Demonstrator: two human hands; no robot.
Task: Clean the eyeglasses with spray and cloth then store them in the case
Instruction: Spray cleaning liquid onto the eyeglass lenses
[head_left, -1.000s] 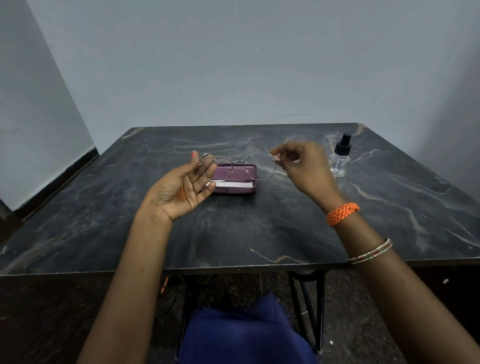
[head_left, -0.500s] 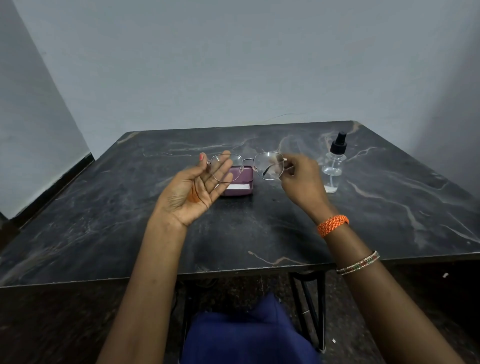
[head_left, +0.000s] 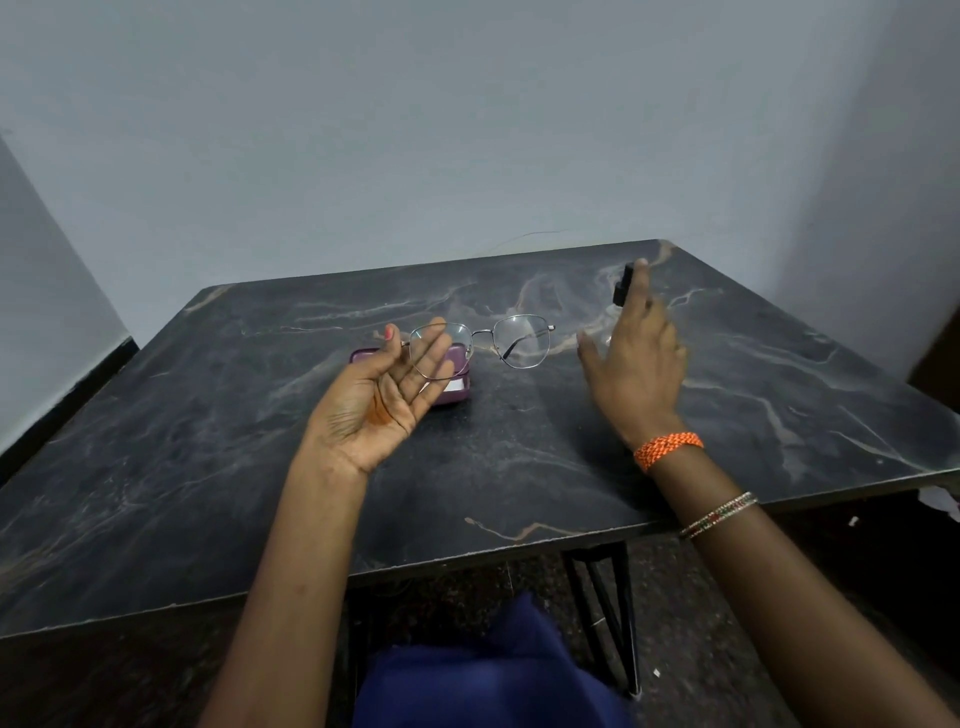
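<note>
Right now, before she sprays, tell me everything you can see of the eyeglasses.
The eyeglasses have a thin, dark metal-looking wire frame with two large rounded clear lenses joined by a slim bridge. They are held level above the table, lenses facing the camera, and one temple shows through the lens on the image right. Only the left hand touches them, pinching the end on the image left between thumb and fingers. The other end hangs free, apart from the right hand. Any dirt on the lenses is too fine to tell.

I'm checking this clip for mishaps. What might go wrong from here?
The eyeglasses hang from the left hand alone, pinched at one end above the table; they might slip or twist. The right hand is blurred in its reach for the spray bottle and might tip it.
</note>
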